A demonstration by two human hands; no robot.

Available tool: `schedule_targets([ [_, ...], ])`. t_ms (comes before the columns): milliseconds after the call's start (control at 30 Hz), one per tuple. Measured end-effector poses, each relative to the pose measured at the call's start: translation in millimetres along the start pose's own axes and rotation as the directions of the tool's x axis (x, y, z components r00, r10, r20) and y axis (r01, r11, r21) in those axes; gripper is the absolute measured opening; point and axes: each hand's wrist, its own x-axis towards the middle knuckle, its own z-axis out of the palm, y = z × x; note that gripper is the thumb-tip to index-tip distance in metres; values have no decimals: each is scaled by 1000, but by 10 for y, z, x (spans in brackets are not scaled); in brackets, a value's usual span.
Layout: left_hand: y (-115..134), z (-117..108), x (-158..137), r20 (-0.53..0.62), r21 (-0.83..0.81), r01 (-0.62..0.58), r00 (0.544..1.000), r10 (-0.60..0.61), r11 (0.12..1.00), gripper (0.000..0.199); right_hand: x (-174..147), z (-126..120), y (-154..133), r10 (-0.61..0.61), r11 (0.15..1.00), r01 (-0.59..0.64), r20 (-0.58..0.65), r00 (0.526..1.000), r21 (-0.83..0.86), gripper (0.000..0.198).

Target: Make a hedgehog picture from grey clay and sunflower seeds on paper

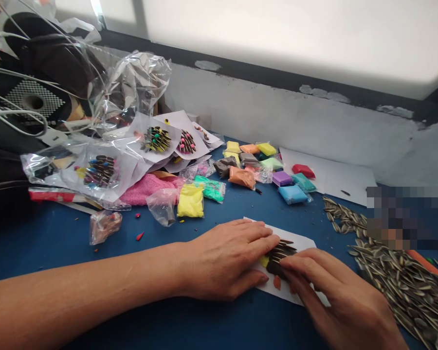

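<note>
On a small sheet of white paper (305, 241) lies a raised cluster of dark sunflower seeds (282, 249), set side by side with their tips up. A bit of yellow clay (264, 261) and an orange piece (277, 282) show at its near side. My left hand (226, 262) rests flat across the paper's left part, thumb apart from the fingers, fingertips touching the cluster's edge. From the right, my right hand (346, 291) reaches in with thumb and forefinger pinched at the seeds. Whatever sits between those fingertips is hidden.
Loose sunflower seeds (405, 282) are heaped at right, beside a pixelated patch. Behind my hands are clay packets, including yellow (190, 200) and blue (293, 194). Seed-decorated papers (156, 141), clear plastic (135, 82) and a black spool (32, 102) crowd the left.
</note>
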Motion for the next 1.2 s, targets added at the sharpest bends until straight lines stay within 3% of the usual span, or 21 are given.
schedule_targets([
  [967, 12, 2, -8, 1, 12, -4, 1000, 4, 1000, 45, -27, 20, -9, -19, 986, 26, 48, 999, -165, 14],
  [1100, 17, 6, -11, -13, 9, -11, 1000, 11, 1000, 45, -17, -69, 58, 3, 977, -7, -20, 1000, -213, 12],
  [1200, 15, 1, -5, -14, 19, -10, 1000, 10, 1000, 48, -34, -199, 228, 93, 923, -108, -57, 994, -371, 24],
])
